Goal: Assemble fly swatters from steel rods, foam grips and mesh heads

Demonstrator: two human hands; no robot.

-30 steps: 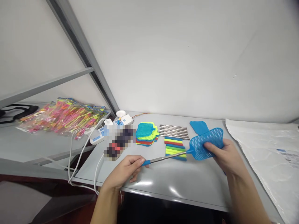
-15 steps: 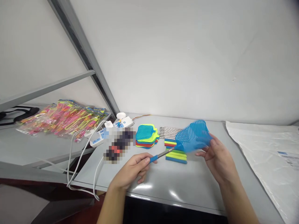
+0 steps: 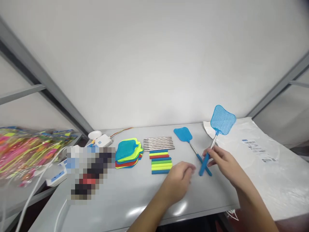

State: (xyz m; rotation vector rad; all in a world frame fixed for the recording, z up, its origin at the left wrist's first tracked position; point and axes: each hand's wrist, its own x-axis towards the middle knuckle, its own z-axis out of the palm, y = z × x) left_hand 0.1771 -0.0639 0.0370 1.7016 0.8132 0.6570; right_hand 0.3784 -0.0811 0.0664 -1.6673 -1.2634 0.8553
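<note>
My right hand [image 3: 220, 161] pinches the metal rod of a blue fly swatter [image 3: 222, 120], whose mesh head points up and away over the grey table [image 3: 135, 193]. Its blue grip crosses over the handle of a second blue fly swatter [image 3: 183, 134] lying flat on the table. My left hand [image 3: 180, 178] hovers just left of those handles with fingers loosely curled and nothing in them. Left of it lie a row of coloured handle grips [image 3: 160, 161], a row of metal rods [image 3: 158, 143] and a stack of coloured swatter heads [image 3: 127, 153].
A large clear plastic bag [image 3: 260, 154] lies on the table's right side. A white power strip [image 3: 100, 140] with cables sits at the back left. Packets of bright coloured items [image 3: 26, 148] cover the shelf at far left. Slanted metal frame bars [image 3: 45, 83] flank the white wall.
My left hand let go of the swatter's handle. My right hand moved from the mesh head to the rod and swung the swatter upright to the right. The view turned rightward.
</note>
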